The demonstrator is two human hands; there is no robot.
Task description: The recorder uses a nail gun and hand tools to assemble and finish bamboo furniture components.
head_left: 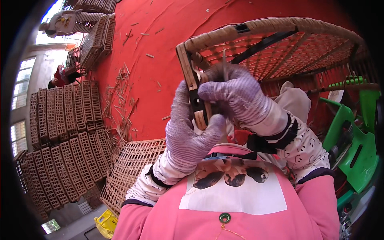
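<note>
A large woven cane basket (256, 56) with a thick cane-wrapped rim and black metal frame bars lies tilted in front of me. My left hand (188, 134), in a striped knit glove, is wrapped round the basket's near left corner, where pale cane strips and a dark bar show. Against the inside of that same corner, my gloved right hand (240, 94) is closed with its thumb and fingers pressed together. A thin pale strip (224, 64) sticks up by the right fingers. Motion blurs that spot, and what the right hand grips is hidden.
Red floor covering (160, 80) carries scattered cane offcuts (124, 92). Stacked slatted baskets (66, 140) stand at the left, and a loose woven piece (132, 168) lies beside my left arm. A green plastic chair (356, 148) is at the right. A person (60, 78) is farther off.
</note>
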